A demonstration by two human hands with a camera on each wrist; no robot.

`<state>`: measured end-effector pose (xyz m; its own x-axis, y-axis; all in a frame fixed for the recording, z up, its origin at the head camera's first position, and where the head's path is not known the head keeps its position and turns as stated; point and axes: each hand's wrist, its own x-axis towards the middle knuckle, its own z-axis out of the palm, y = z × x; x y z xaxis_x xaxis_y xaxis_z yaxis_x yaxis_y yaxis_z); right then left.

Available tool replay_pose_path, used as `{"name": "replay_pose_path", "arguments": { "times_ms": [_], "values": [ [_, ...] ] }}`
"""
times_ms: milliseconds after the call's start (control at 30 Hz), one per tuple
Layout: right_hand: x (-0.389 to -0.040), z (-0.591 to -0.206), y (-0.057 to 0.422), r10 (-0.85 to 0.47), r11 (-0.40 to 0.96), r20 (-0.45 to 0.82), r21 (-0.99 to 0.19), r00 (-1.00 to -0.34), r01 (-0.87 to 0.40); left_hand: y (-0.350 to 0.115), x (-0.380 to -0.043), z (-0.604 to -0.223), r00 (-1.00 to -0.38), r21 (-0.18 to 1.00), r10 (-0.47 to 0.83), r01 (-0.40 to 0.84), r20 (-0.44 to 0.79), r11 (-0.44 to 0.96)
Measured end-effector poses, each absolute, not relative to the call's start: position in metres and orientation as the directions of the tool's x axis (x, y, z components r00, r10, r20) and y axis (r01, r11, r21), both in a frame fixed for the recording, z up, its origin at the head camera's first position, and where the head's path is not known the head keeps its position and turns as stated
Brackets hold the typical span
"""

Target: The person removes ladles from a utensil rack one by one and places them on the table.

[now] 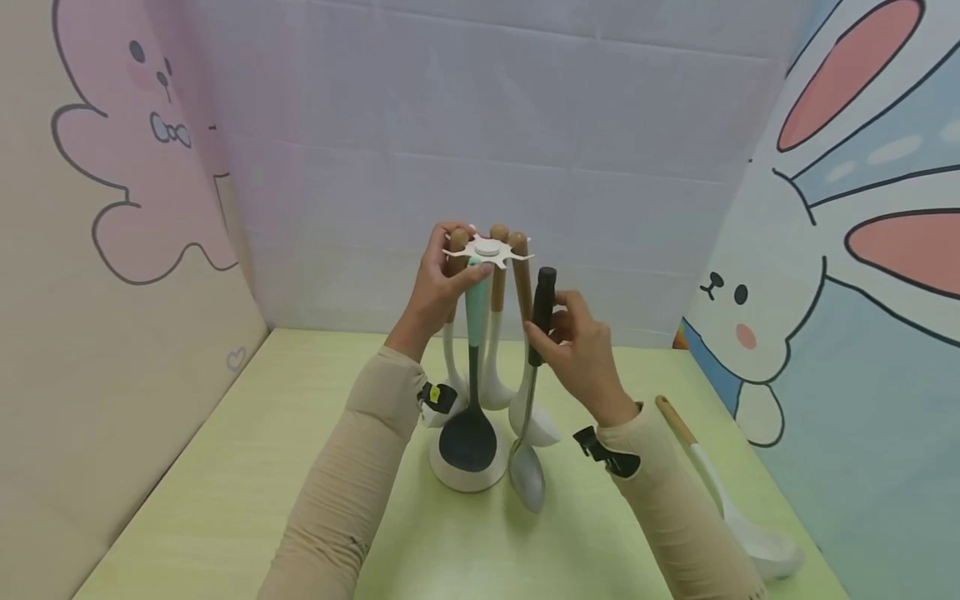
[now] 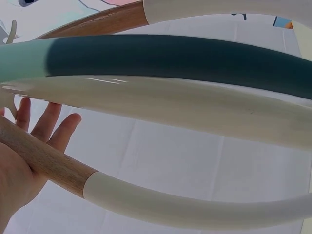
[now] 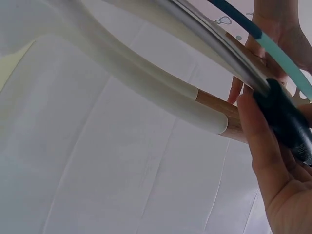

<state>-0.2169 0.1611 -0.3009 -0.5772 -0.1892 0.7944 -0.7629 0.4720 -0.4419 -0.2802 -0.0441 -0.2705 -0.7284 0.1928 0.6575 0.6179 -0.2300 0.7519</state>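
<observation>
In the head view, a white rotating utensil rack (image 1: 487,248) stands mid-table on a round base (image 1: 468,481). My left hand (image 1: 441,279) holds its top, thumb at the front rim beside the mint handle of a dark ladle (image 1: 468,442), other fingers reaching behind. A wooden handle (image 2: 53,163) crosses that palm in the left wrist view. My right hand (image 1: 581,350) pinches the black handle of a metal spoon (image 1: 528,479) between thumb and fingers, right of the rack. The spoon's bowl points down. Several white utensils with wooden handles (image 1: 498,287) hang around the rack.
A white utensil with a wooden handle (image 1: 750,529) lies on the table (image 1: 600,542) at the right, partly behind my right forearm. A pale back wall (image 1: 487,125) and cartoon-printed side walls (image 1: 885,333) enclose the table.
</observation>
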Motion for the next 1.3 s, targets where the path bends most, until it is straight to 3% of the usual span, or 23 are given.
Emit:
{"name": "replay_pose_path", "arguments": {
  "times_ms": [500,967,1300],
  "values": [
    [-0.209,-0.315,0.17,-0.227,0.466,0.749,-0.477,-0.622,-0.745,-0.042,-0.285,-0.273,-0.721,0.746,0.215,0.589,0.659,-0.312],
    [-0.2,-0.318,0.208,-0.221,0.576,0.738,-0.429,-0.638,-0.696,-0.041,-0.289,-0.274,-0.701,0.738,0.252,0.579,0.668,-0.345],
    [-0.207,-0.324,0.238,-0.158,0.692,0.607,-0.494,-0.779,-0.526,-0.041,-0.288,-0.271,-0.689,0.745,0.293,0.569,0.663,-0.348]
  ]
}}
